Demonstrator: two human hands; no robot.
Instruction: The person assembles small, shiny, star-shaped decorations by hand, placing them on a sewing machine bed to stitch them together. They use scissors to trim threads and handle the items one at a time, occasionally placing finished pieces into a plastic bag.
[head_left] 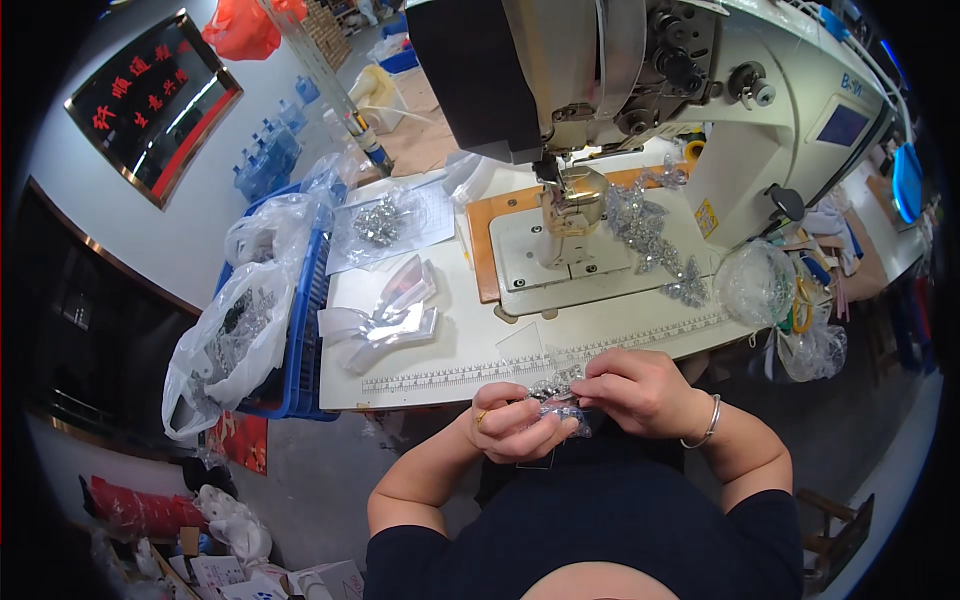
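Left hand [515, 425]: we curl fingers around glittering silver beaded piece [548, 388] | Right hand [638, 392]: we pinch its right side, fingertips drawn together | White table [462, 330]: just ahead

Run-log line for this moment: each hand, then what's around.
left hand: holding sparkly silver piece | right hand: pinching same piece | ahead: sewing machine on white table | at left: blue crate

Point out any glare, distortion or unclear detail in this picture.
Head view: light glints off the shiny strips; head view: the wall sign appears slanted near the rim, and black fills the corners; head view: the sparkly piece between the left hand and right hand is too small for fine detail.
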